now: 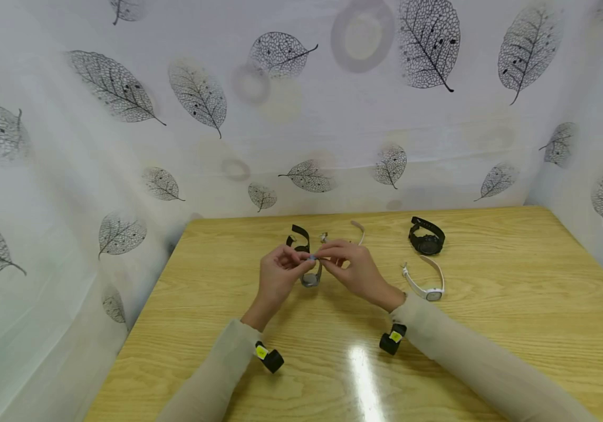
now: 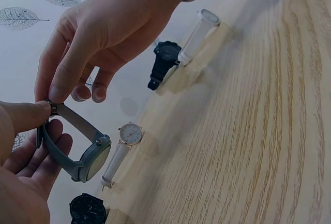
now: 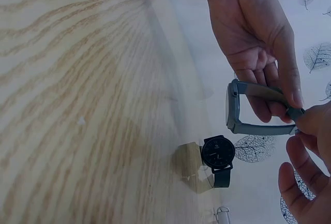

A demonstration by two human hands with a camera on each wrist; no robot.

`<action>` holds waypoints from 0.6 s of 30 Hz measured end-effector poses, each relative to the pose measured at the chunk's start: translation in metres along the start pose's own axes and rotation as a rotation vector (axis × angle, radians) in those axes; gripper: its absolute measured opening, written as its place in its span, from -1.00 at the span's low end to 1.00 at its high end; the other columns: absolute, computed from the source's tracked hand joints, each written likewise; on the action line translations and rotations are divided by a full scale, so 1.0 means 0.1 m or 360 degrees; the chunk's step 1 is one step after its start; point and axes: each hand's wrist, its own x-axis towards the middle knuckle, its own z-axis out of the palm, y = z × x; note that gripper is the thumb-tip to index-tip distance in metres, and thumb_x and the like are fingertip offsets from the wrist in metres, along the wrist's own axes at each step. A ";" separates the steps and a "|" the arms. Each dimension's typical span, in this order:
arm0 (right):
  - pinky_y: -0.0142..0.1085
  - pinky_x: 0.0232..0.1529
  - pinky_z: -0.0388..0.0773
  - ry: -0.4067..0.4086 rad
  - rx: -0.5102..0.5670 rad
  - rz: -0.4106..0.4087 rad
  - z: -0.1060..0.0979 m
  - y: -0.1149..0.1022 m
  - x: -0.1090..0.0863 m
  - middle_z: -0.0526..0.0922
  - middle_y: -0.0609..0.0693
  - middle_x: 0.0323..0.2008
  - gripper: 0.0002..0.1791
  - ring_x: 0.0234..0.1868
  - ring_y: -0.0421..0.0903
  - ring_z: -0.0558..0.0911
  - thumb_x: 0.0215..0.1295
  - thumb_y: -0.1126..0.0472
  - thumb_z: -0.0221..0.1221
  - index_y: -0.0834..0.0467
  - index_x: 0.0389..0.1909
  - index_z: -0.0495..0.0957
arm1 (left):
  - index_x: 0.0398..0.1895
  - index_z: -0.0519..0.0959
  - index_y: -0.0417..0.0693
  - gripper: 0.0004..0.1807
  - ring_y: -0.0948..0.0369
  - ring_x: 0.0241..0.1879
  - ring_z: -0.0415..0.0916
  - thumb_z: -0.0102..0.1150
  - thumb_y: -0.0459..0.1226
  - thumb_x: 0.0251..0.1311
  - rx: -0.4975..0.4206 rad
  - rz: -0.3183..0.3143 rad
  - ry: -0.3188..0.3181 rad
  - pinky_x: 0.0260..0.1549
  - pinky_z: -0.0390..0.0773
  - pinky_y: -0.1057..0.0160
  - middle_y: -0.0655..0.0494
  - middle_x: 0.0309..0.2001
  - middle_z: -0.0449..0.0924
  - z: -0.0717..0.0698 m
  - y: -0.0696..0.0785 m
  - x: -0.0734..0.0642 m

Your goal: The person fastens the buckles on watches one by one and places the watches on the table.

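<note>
A grey wristwatch (image 1: pixel 310 280) hangs above the table between both hands, its strap forming a loop with the case at the bottom. My left hand (image 1: pixel 278 272) pinches the strap near the buckle end with thumb and fingers. From the other side, my right hand (image 1: pixel 354 268) pinches the strap at the same spot. In the left wrist view the watch case (image 2: pixel 96 158) faces away from the fingertips, and a small crown shows on its side. Fingers of both hands partly hide the buckle. The right wrist view shows the strap (image 3: pixel 266 129) meeting at the fingertips.
Behind the hands stand a black watch (image 1: pixel 301 234) and a white-strapped round watch (image 2: pixel 130 134). To the right are a chunky black watch (image 1: pixel 429 243) and a white watch (image 1: pixel 433 293). The wooden table (image 1: pixel 517 328) ends at a leaf-patterned cloth (image 1: pixel 333 129).
</note>
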 end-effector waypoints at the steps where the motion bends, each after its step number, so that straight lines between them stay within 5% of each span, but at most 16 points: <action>1: -0.38 -0.38 0.65 0.0000 -0.0008 -0.0005 0.01 0.00 0.00 0.74 0.02 -0.04 -0.81 -0.32 -0.22 0.65 0.32 0.37 0.36 0.15 -0.08 0.78 | -0.37 0.48 -0.39 -0.73 0.06 -0.14 0.75 0.46 -0.46 0.17 0.0012 0.0001 0.0001 -0.13 0.75 0.16 -0.27 -0.16 0.74 0.00 -0.01 0.00; 11: -0.38 -0.38 0.64 -0.0034 -0.0039 -0.0003 0.00 -0.02 0.03 0.74 0.01 -0.03 -0.82 -0.31 -0.21 0.66 0.35 0.36 0.34 0.15 -0.07 0.78 | -0.40 0.45 -0.38 -0.72 0.07 -0.14 0.75 0.44 -0.48 0.18 0.0013 0.0004 0.0033 -0.10 0.74 0.14 -0.29 -0.16 0.74 0.01 0.00 0.00; 18: -0.27 -0.29 0.72 0.0013 0.0084 0.0091 -0.02 -0.02 0.03 0.73 -0.02 0.05 -0.68 -0.27 -0.19 0.69 0.39 0.33 0.31 0.11 0.13 0.69 | -0.41 0.43 -0.32 -0.74 0.08 -0.14 0.76 0.40 -0.53 0.19 -0.0187 -0.0038 0.0128 -0.05 0.72 -0.04 -0.21 -0.16 0.75 0.02 0.05 0.06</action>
